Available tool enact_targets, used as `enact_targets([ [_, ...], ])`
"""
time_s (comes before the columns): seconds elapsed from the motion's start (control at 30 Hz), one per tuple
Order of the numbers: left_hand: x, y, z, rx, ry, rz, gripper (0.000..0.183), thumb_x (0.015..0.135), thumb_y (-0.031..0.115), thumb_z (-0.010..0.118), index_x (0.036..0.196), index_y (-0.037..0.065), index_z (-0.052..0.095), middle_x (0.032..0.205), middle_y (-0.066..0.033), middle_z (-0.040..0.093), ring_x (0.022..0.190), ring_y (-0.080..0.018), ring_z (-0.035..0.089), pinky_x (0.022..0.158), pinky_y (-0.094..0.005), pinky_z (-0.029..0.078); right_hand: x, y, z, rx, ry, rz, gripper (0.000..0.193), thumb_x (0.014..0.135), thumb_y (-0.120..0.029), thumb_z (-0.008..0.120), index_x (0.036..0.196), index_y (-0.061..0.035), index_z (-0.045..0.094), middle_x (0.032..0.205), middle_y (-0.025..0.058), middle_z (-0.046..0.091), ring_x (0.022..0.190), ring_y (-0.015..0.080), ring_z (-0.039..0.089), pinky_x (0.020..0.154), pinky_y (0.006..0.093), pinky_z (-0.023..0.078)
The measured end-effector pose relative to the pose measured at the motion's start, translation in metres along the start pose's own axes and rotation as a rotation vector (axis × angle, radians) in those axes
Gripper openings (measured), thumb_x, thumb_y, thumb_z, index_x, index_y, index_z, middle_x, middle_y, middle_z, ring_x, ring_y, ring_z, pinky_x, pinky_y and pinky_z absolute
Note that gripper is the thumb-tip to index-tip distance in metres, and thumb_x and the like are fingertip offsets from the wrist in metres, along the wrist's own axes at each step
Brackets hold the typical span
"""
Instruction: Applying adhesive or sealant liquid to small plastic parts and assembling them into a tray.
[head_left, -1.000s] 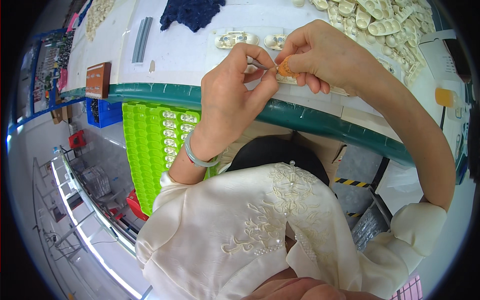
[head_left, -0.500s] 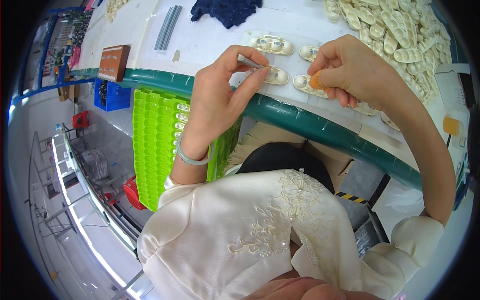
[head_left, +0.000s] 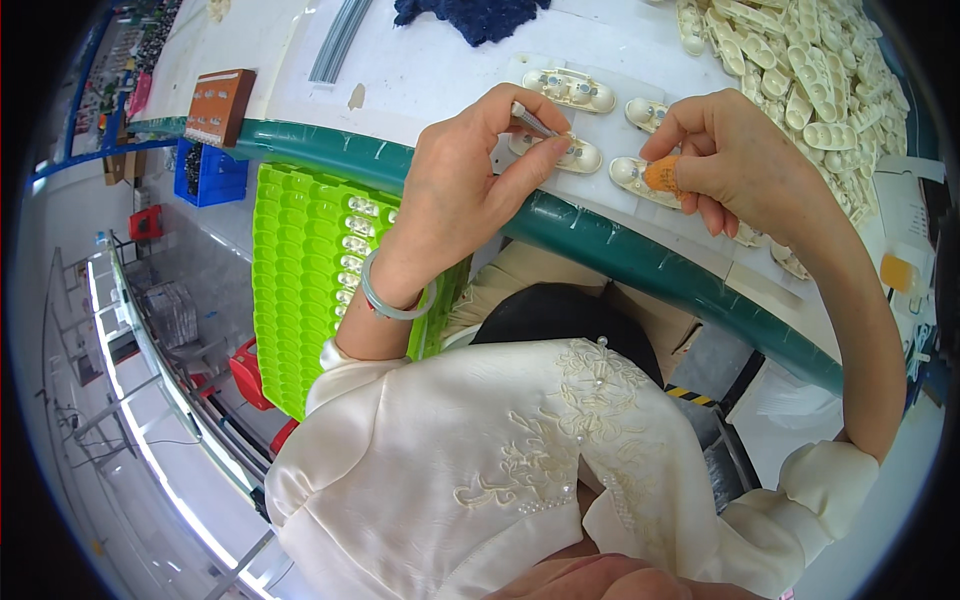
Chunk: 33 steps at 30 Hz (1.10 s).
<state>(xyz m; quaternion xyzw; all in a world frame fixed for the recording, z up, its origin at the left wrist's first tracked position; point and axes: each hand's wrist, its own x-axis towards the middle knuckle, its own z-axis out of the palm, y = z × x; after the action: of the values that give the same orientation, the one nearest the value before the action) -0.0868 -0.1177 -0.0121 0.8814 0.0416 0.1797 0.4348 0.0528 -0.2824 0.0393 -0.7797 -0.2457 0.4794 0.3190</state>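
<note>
My left hand (head_left: 468, 185) is closed, pinching a slim metal tool that looks like tweezers (head_left: 533, 120) between thumb and fingers. Its tip is over a cream oval case with small round cups (head_left: 578, 155). At right, my right hand (head_left: 725, 165) is closed, fingers curled. An orange textured piece, like a rubber finger cot (head_left: 661, 175), shows at its thumb tip, touching or just above another cream oval case (head_left: 627, 174). Anything pinched between those fingertips is hidden. Two more such cases, a far-left one (head_left: 570, 89) and a far-right one (head_left: 646, 114), lie behind.
Loose cream parts (head_left: 800, 75) pile up at the far right. A dark blue cloth (head_left: 470, 15), grey rods (head_left: 340, 42) and a brown block (head_left: 220, 107) lie on the white table. Below its green padded edge (head_left: 590, 242), a green tray (head_left: 300, 250) holds several small cases.
The view has shifted slightly, so the table things appear further right. Both hands keep nearly the same poses over the same cases, the left still gripping the metal tool.
</note>
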Motion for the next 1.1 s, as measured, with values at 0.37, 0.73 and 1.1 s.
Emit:
enact_targets([
  [0.37, -0.004, 0.001, 0.009, 0.195, 0.084, 0.082, 0.02, 0.069, 0.001, 0.066, 0.085, 0.006, 0.055, 0.077, -0.0075, 0.058, 0.068, -0.0228, 0.059, 0.06, -0.0309, 0.048, 0.023, -0.011, 0.022, 0.094, 0.001, -0.238, 0.023, 0.077, -0.005, 0.054, 0.095, 0.0086, 0.059, 0.058, 0.008, 0.056, 0.044, 0.0114, 0.055, 0.04, 0.0238, 0.045],
  [0.73, -0.008, -0.001, -0.013, -0.257, 0.259, -0.143, 0.016, 0.078, 0.0, 0.063, 0.091, -0.001, 0.055, 0.085, -0.0051, 0.061, 0.079, -0.0105, 0.062, 0.07, -0.0235, 0.052, 0.031, -0.017, 0.031, 0.011, -0.019, -0.221, 0.012, 0.074, -0.006, 0.054, 0.076, 0.0048, 0.059, 0.055, 0.0065, 0.055, 0.043, 0.011, 0.054, 0.038, 0.0247, 0.044],
  [1.1, -0.011, -0.006, -0.005, 0.0, 0.095, -0.117, 0.013, 0.078, 0.002, 0.062, 0.09, -0.001, 0.056, 0.083, -0.0068, 0.061, 0.076, -0.0152, 0.062, 0.068, -0.0259, 0.052, 0.033, -0.016, 0.03, 0.03, -0.008, -0.159, 0.017, 0.074, -0.01, 0.055, 0.081, 0.0046, 0.059, 0.057, 0.0065, 0.056, 0.042, 0.0098, 0.051, 0.038, 0.0241, 0.042],
])
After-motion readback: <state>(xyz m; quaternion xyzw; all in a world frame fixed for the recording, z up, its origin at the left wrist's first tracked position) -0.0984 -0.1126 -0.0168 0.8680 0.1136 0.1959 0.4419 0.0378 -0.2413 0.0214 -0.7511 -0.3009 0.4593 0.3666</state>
